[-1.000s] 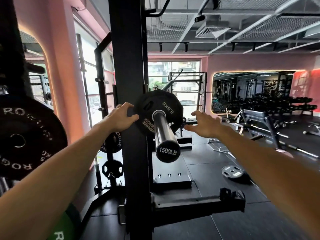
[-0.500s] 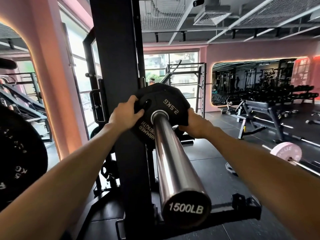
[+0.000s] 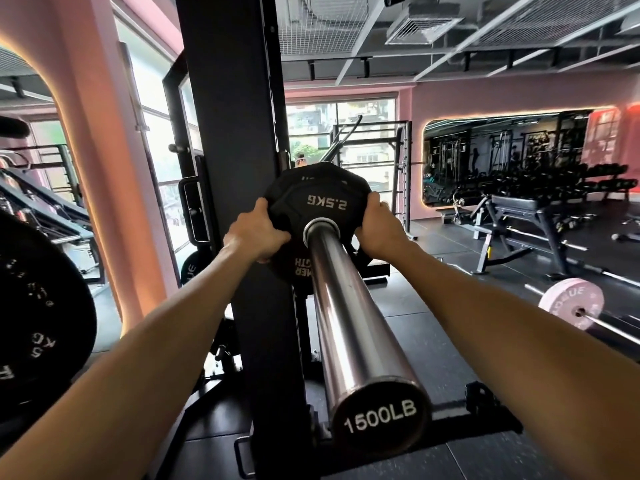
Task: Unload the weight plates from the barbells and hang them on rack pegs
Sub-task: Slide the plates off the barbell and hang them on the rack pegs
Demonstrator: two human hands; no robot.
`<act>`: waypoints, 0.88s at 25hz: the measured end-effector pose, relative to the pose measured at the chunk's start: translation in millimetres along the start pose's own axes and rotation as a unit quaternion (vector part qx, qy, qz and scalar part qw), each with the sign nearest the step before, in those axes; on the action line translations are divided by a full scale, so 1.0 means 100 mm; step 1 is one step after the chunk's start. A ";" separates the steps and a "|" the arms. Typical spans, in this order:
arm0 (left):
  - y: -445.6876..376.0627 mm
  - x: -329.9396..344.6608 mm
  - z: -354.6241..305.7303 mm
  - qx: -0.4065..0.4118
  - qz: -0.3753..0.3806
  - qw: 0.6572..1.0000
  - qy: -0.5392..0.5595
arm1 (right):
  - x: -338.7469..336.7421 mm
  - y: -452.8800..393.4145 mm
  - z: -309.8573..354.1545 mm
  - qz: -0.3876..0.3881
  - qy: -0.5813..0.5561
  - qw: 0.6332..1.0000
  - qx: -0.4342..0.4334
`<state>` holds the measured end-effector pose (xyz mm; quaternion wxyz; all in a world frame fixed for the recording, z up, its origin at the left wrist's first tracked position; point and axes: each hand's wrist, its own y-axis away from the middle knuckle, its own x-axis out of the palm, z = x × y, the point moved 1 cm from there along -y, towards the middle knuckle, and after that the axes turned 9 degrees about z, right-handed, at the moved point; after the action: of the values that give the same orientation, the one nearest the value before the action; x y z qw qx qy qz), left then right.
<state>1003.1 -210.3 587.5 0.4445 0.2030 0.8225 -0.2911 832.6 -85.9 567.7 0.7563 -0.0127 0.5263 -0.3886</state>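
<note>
Black rubber, the small weight plate (image 3: 320, 206) sits on the steel barbell (image 3: 349, 317), her left hand (image 3: 254, 235) and right hand (image 3: 381, 230) both gripping its edges.

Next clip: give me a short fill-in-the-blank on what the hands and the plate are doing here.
1. Both the left hand and the right hand grip the small black plate marked ____ KG.
2. The plate sits on the barbell sleeve, whose end cap reads ____.
3. The plate on the barbell lying on the floor at right is ____ in colour.

Missing words: 2.5; 1500LB; pink
</note>
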 end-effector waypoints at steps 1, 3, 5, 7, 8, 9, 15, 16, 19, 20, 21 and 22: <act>0.03 -0.03 -0.01 -0.005 0.019 0.999 0.027 | -0.04 0.02 0.00 0.012 0.003 1.000 -0.011; 0.12 -0.10 -0.03 -0.008 0.044 0.995 0.090 | -0.11 0.12 0.01 0.034 0.004 0.999 -0.021; 0.26 -0.14 -0.06 -0.004 0.029 0.997 0.078 | -0.18 0.28 0.02 0.034 0.010 0.999 -0.021; 0.46 -0.17 -0.08 0.007 -0.010 1.000 0.027 | -0.27 0.48 0.04 0.027 0.018 0.999 -0.021; 0.57 -0.18 -0.07 0.008 -0.023 1.000 0.015 | -0.33 0.59 0.07 0.027 0.026 0.999 -0.023; 0.68 -0.20 -0.06 0.008 -0.031 0.999 0.012 | -0.40 0.70 0.10 0.030 0.035 0.999 -0.027; 1.51 -0.34 -0.11 0.017 -0.037 0.997 0.066 | -0.82 1.51 0.27 0.057 0.052 0.996 -0.049; 1.67 -0.38 -0.14 0.018 -0.039 0.996 0.075 | -0.88 1.67 0.30 0.061 0.047 0.996 -0.049; 2.17 -0.51 -0.22 0.035 -0.069 0.996 0.037 | -1.09 2.18 0.40 0.061 0.036 0.996 -0.050; 2.34 -0.56 -0.25 0.037 -0.077 0.996 0.022 | -1.15 2.34 0.43 0.061 0.035 0.996 -0.051; 2.48 -0.60 -0.28 0.042 -0.085 0.995 0.009 | -1.21 2.48 0.46 0.061 0.036 0.996 -0.051; 2.59 -0.63 -0.30 0.047 -0.087 0.995 -0.001 | -1.25 2.61 0.49 0.059 0.038 0.996 -0.049</act>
<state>1171.4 -1.2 577.0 0.4080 0.1513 0.8222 -0.3670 1003.6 152.5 576.4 0.7555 -0.0041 0.5734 -0.3170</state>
